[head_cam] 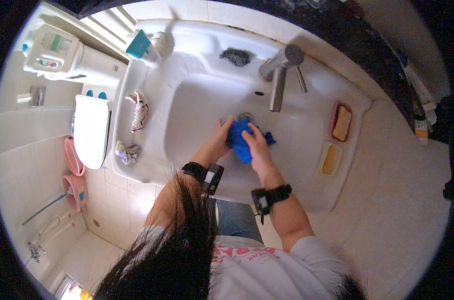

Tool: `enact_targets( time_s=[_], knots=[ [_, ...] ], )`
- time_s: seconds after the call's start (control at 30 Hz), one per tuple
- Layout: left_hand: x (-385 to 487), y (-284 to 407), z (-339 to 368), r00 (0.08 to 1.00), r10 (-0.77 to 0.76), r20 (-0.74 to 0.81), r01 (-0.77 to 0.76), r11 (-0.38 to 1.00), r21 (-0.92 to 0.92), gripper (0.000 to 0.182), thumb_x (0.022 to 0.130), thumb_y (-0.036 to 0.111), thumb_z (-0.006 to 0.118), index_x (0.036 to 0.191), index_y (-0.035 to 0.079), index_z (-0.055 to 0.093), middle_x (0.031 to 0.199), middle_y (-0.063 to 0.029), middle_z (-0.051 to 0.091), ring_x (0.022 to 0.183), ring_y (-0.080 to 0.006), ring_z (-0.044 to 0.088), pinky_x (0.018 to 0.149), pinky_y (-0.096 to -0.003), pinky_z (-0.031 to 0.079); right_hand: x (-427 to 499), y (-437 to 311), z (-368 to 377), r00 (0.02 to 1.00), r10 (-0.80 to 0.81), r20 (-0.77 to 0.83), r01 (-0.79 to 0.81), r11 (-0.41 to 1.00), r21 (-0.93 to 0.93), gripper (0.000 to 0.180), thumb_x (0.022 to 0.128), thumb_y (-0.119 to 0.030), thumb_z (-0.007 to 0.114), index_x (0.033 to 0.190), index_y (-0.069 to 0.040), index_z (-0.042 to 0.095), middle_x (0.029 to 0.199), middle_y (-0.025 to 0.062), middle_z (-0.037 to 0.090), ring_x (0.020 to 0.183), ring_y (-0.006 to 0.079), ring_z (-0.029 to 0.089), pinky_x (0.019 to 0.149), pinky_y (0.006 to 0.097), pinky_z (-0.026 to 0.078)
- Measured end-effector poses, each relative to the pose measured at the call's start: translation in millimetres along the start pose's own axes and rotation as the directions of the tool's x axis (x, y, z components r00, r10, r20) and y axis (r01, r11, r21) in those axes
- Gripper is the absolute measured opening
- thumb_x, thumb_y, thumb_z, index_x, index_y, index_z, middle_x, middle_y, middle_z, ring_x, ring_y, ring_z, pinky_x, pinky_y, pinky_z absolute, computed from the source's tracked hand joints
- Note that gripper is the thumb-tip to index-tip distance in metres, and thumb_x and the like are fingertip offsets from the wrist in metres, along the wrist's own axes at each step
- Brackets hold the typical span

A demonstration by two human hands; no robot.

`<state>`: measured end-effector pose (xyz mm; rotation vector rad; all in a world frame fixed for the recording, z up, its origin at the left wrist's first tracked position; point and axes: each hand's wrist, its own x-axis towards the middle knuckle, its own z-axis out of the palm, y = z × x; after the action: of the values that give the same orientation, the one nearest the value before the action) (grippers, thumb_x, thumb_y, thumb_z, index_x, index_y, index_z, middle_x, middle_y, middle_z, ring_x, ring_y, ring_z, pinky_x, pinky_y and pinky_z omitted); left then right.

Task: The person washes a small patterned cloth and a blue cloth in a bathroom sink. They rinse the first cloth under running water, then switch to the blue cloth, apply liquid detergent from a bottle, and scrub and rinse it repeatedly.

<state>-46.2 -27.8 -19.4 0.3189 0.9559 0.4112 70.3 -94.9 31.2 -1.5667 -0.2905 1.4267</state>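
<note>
Both of my hands grip a bunched blue cloth (240,144) over the basin of a white ceramic sink (197,108). My left hand (223,137) holds its left side, the thumb lying on top. From the right, my right hand (257,144) presses its fingers onto the cloth, and a dark blue end sticks out beyond them. Just past the cloth is the metal drain (245,116), partly covered by it. A brushed-metal faucet (277,88) reaches over the basin, its lever at the right; I see no water running from the spout.
Two twisted cloths (138,112) (128,152) lie on the left ledge, below a white and teal tube (144,48). A dark scouring pad (235,57) sits behind the basin. Soap dishes (331,125) (322,157) occupy the right ledge. Left stand a toilet (92,131) and pink basins (75,155).
</note>
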Motion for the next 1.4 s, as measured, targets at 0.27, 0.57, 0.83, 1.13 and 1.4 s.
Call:
enact_targets(
  time_s=[0.27,0.57,0.83,1.13,1.4],
  knots=[
    [-58,21,103,0.91,0.406,-0.086,-0.214,0.636,0.742,0.048,0.088,0.046,0.045,0.095,-0.001,0.055,0.081,-0.0222,0.06,0.073,-0.0292,0.058,0.067,-0.0397,0.044,-11,-47,2,0.937,-0.182,-0.298,0.17,0.983,-0.068,0.038,0.086,-0.036,0.051,0.088,0.001,0.056,0.082,0.0117,0.059,0.074,0.0223,0.054,0.07,0.0339,0.042],
    [-68,38,125,0.815,0.54,0.21,-0.353,0.176,0.919,0.052,0.089,0.048,0.041,0.087,-0.001,0.059,0.078,-0.0209,0.061,0.071,-0.0305,0.06,0.066,-0.0396,0.045,-22,-58,-9,0.863,-0.477,-0.164,0.374,0.823,-0.427,0.029,0.088,-0.024,0.044,0.085,0.002,0.058,0.081,0.0136,0.059,0.075,0.0246,0.054,0.071,0.0367,0.042],
    [-97,87,93,0.923,0.332,0.195,-0.376,0.666,0.645,0.045,0.083,0.029,0.062,0.118,0.003,0.05,0.099,-0.01,0.06,0.088,-0.0183,0.056,0.075,-0.0305,0.046,-47,-80,-33,0.988,-0.152,0.037,0.154,0.987,-0.039,0.047,0.085,-0.01,0.04,0.13,-0.004,0.024,0.111,0.0176,0.049,0.097,0.0258,0.052,0.086,0.0363,0.043],
    [-70,67,86,0.904,0.428,0.029,-0.237,0.441,0.866,0.041,0.087,0.038,0.049,0.106,0.002,0.054,0.092,-0.0193,0.06,0.084,-0.0317,0.058,0.074,-0.0369,0.045,-63,-67,32,0.878,-0.413,-0.242,0.321,0.884,-0.341,0.029,0.09,-0.025,0.046,0.112,-0.005,0.048,0.106,0.0126,0.052,0.095,0.0225,0.052,0.081,0.0359,0.043],
    [-90,81,104,0.8,0.352,0.486,-0.494,-0.074,0.866,0.035,0.091,0.032,0.045,0.099,0.001,0.057,0.087,-0.0198,0.061,0.081,-0.0375,0.058,0.072,-0.0389,0.047,-39,-59,50,0.817,-0.126,-0.563,0.303,0.924,0.232,0.038,0.089,-0.039,0.043,0.085,-0.004,0.055,0.084,0.0123,0.058,0.082,0.0276,0.055,0.072,0.0392,0.044]
  ],
)
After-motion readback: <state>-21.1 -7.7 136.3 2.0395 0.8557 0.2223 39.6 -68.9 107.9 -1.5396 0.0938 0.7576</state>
